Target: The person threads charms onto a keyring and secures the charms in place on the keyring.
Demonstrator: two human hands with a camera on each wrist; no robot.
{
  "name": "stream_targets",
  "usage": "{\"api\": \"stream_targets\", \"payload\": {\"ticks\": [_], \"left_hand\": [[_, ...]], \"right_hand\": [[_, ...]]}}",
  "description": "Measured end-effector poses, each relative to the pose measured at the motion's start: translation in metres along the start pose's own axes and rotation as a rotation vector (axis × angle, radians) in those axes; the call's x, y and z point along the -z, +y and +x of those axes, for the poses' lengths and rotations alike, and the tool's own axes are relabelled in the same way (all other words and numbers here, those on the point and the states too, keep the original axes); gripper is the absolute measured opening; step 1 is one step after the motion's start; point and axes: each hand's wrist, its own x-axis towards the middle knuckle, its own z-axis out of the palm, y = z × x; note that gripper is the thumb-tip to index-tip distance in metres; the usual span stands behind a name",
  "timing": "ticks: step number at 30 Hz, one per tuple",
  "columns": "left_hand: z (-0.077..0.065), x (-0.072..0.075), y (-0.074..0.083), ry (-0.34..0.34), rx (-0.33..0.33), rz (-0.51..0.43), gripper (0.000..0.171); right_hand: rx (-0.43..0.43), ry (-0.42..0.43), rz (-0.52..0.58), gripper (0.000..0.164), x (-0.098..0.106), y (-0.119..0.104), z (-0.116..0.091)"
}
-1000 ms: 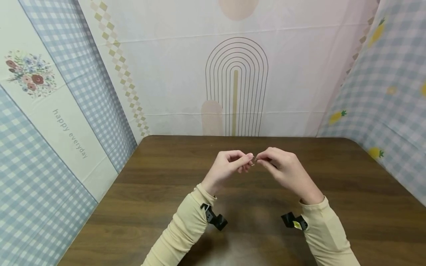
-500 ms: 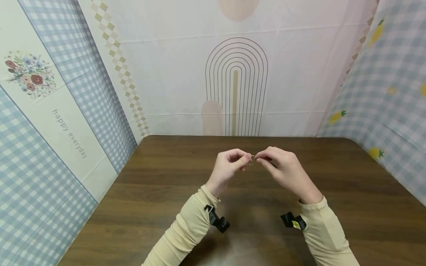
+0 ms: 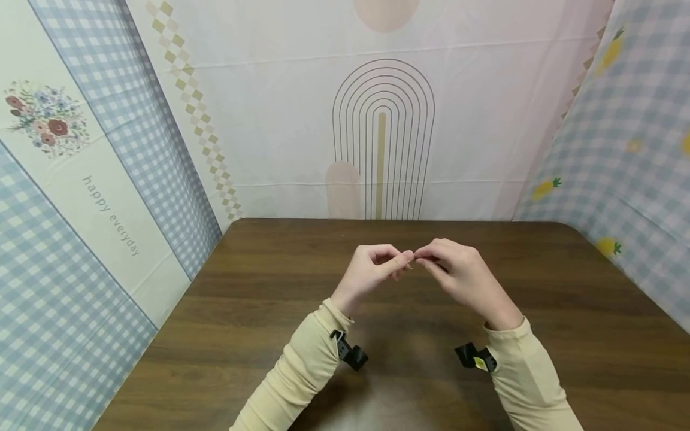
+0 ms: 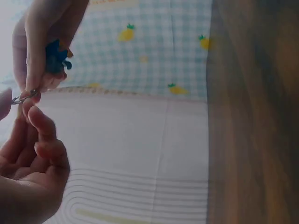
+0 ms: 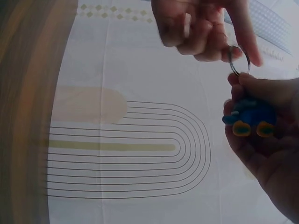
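One metal ring (image 5: pixel 232 61) is above the desk (image 3: pixel 259 347), pinched by the left grip (image 3: pixel 368 269) and right grip (image 3: pixel 459 270), blue charm (image 5: pixel 254 115) beside the latter. Probably light, stiff, springy and slippery: best held by its edge.

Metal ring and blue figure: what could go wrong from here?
The thin metal ring could slip from the left grip, which pinches just one side of it.
The blue figure, raised above the table by the right grip, might drop if that grip loosens.
Both grips meet closely at the ring, so skin could get nipped.
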Motion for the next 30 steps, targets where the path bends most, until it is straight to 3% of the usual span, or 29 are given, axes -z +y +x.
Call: {"api": "stream_targets", "payload": {"ticks": [4, 7, 13, 16, 21, 26, 30], "left_hand": [[0.0, 0.006, 0.001, -0.086, 0.043, 0.114, 0.023], [-0.001, 0.009, 0.002, -0.115, 0.043, 0.133, 0.019], [-0.002, 0.01, 0.002, -0.074, -0.01, 0.005, 0.017], [-0.003, 0.011, 0.003, -0.064, 0.0, -0.028, 0.017], [-0.005, 0.015, 0.005, -0.122, 0.044, 0.057, 0.019], [-0.008, 0.016, 0.007, -0.161, 0.031, 0.165, 0.017], [-0.009, 0.015, 0.007, -0.137, -0.011, 0.128, 0.014]], "right_hand": [[0.071, -0.024, 0.009, 0.024, 0.0, -0.001, 0.0], [0.064, -0.029, 0.017, 0.024, -0.001, -0.003, -0.001], [-0.002, -0.002, 0.023, 0.023, -0.001, -0.007, -0.001], [-0.016, -0.001, 0.019, 0.023, -0.001, -0.008, 0.0], [0.026, -0.018, 0.002, 0.024, -0.002, -0.008, -0.002], [0.07, -0.05, -0.015, 0.004, -0.003, -0.01, -0.003], [0.038, -0.03, 0.011, 0.013, -0.003, -0.013, -0.003]]}}
